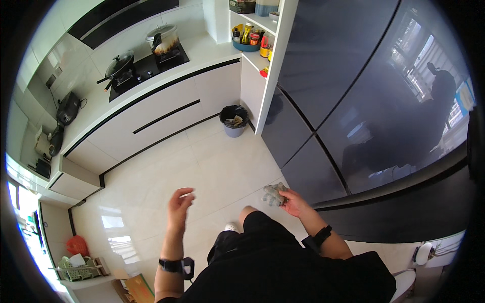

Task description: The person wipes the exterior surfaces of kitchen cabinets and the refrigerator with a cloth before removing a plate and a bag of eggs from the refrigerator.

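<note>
A crumpled greyish cloth (274, 194) is pinched in my right hand (293, 203), held in front of my body near the refrigerator doors. My left hand (180, 206) is raised over the floor with its fingers curled loosely and nothing in them. Its fingertips look slightly blurred. Dark refrigerator doors (326, 75) rise to the right of the cloth. Below my hands are the pale floor tiles (182, 163) and one white shoe (231, 227).
Ahead stands a trash bin (234, 131) lined with a black bag. A counter (204, 47) carries a gas stove (149, 70) with a wok (120, 65) and a stained pot (165, 39). Shelves (261, 19) hold bottles. A red bag (77, 245) and a cardboard box (138, 289) lie at lower left.
</note>
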Motion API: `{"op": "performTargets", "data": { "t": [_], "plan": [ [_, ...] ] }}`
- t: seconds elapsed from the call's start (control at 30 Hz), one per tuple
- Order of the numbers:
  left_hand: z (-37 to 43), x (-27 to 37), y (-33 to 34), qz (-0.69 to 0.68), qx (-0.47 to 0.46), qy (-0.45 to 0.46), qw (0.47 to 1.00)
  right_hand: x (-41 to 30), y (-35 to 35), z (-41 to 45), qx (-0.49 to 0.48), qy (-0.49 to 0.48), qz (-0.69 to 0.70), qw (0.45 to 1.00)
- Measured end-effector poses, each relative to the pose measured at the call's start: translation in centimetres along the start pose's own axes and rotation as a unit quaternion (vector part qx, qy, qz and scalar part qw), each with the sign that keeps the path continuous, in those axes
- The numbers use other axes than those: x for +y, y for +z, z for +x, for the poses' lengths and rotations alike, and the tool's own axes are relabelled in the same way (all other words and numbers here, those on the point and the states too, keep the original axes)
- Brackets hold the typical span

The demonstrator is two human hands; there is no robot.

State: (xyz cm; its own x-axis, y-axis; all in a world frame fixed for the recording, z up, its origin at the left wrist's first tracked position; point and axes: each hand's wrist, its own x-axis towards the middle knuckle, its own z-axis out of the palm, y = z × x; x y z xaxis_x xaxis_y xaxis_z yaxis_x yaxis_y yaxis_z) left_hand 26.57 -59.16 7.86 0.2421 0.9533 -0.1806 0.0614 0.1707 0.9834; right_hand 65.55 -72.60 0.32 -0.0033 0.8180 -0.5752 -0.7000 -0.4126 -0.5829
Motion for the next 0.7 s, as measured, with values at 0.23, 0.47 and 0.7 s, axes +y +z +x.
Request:
{"op": "performTargets", "data": {
  "t": [0.23, 0.47, 0.7],
  "plan": [
    [11.6, -0.7, 9.6, 0.024, -0.262, -0.062, 0.963, -4.9, 12.0, 7.3, -0.157, 0.053, -0.032, 0.986],
    [26.7, -3.2, 8.8, 0.076, -0.200, -0.136, 0.967, -12.5, -10.4, 17.6, 0.124, -0.166, 0.282, 0.937],
    [47.4, -2.3, 6.5, -0.023, -0.081, -0.170, 0.982, -16.8, -29.8, 20.2, 0.281, -0.349, 0.492, 0.746]
  ]
}}
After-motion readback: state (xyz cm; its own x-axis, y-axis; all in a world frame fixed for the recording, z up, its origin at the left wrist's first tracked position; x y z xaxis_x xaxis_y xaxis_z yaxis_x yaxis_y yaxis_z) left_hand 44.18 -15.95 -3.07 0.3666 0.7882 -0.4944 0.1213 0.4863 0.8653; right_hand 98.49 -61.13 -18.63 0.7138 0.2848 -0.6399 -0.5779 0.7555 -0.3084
